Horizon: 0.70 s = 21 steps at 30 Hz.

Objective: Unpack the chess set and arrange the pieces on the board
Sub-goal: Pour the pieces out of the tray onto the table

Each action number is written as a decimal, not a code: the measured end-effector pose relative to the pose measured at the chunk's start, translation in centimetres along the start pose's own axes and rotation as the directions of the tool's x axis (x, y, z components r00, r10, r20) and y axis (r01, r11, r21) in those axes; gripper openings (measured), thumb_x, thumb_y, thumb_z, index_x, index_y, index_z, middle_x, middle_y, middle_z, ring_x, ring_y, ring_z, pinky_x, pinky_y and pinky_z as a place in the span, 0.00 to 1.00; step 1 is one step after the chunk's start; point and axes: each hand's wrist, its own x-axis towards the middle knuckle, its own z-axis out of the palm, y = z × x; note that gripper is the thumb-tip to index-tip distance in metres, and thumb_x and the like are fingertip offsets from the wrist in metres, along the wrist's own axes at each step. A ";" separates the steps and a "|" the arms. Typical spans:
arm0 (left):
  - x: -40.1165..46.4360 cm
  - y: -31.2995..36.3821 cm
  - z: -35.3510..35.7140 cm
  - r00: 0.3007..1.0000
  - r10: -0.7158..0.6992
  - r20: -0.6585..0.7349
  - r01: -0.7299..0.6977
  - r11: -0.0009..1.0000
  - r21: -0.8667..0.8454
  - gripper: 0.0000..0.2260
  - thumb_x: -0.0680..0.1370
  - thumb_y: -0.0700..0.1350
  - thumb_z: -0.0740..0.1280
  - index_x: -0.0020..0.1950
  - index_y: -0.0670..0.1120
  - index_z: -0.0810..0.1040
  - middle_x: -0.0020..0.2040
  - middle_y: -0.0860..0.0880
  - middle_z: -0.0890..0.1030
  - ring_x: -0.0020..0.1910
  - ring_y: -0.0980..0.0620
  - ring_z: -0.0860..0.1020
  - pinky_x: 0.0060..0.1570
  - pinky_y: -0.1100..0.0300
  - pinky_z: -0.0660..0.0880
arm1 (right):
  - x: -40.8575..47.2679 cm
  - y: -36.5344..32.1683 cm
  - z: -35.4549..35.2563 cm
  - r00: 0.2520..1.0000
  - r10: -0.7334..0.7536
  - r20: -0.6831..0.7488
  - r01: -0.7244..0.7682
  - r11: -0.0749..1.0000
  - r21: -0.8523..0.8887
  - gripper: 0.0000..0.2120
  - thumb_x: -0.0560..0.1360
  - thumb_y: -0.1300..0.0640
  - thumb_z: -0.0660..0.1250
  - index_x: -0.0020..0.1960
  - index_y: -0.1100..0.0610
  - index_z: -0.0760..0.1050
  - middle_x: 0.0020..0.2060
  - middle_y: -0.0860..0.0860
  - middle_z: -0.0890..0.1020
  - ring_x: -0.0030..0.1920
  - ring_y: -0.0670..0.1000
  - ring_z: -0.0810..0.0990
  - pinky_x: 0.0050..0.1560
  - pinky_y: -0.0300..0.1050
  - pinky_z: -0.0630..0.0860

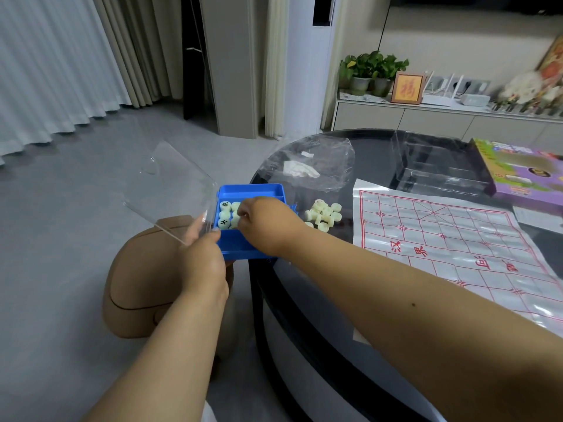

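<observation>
A blue plastic chess box hangs over the left edge of the round table, its clear lid swung open to the left. My left hand grips the box's near left corner at the lid hinge. Pale round pieces with black characters lie inside the box. My right hand reaches into the box with fingers curled on the pieces there; what it pinches is hidden. A pile of several pale pieces sits on the table right of the box. The paper board with red grid lies flat further right.
A crumpled clear plastic bag lies behind the box. A clear tray and a purple game box stand at the table's back right. A brown rounded stool stands on the floor below my left hand.
</observation>
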 end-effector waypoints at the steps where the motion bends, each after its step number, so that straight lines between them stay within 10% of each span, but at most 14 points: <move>1: -0.1 0.0 0.0 1.000 -0.003 0.005 0.003 1.000 0.007 0.20 0.79 0.37 0.60 0.68 0.52 0.73 0.45 0.58 0.76 0.41 0.62 0.74 0.36 0.65 0.68 | 0.2 0.2 0.0 1.000 0.013 -0.019 -0.012 1.000 0.017 0.13 0.77 0.60 0.56 0.56 0.63 0.75 0.51 0.58 0.80 0.51 0.56 0.77 0.52 0.50 0.75; 7: 0.1 -0.1 -0.1 0.999 -0.038 0.009 0.038 0.999 0.003 0.20 0.78 0.38 0.61 0.68 0.53 0.72 0.53 0.50 0.79 0.44 0.54 0.78 0.34 0.61 0.73 | 2.4 1.8 0.0 0.991 0.134 -0.008 -0.133 0.985 0.111 0.13 0.77 0.60 0.57 0.61 0.60 0.72 0.58 0.54 0.74 0.56 0.54 0.74 0.52 0.45 0.71; 11: 0.1 -0.3 0.0 0.999 -0.034 0.028 0.034 0.999 -0.008 0.20 0.78 0.38 0.61 0.68 0.53 0.73 0.58 0.48 0.78 0.49 0.51 0.78 0.37 0.60 0.74 | 3.9 1.2 1.4 0.995 0.072 0.072 -0.076 0.996 0.048 0.04 0.75 0.62 0.57 0.46 0.59 0.70 0.50 0.55 0.74 0.48 0.54 0.72 0.47 0.45 0.67; 21: 0.4 -1.0 0.2 0.999 -0.043 -0.012 0.042 0.998 -0.049 0.12 0.76 0.49 0.62 0.57 0.58 0.78 0.58 0.52 0.80 0.58 0.51 0.79 0.61 0.48 0.75 | 4.3 0.3 3.6 0.996 -0.045 0.080 0.051 0.995 -0.081 0.14 0.77 0.55 0.55 0.60 0.59 0.69 0.57 0.55 0.72 0.54 0.56 0.67 0.62 0.52 0.66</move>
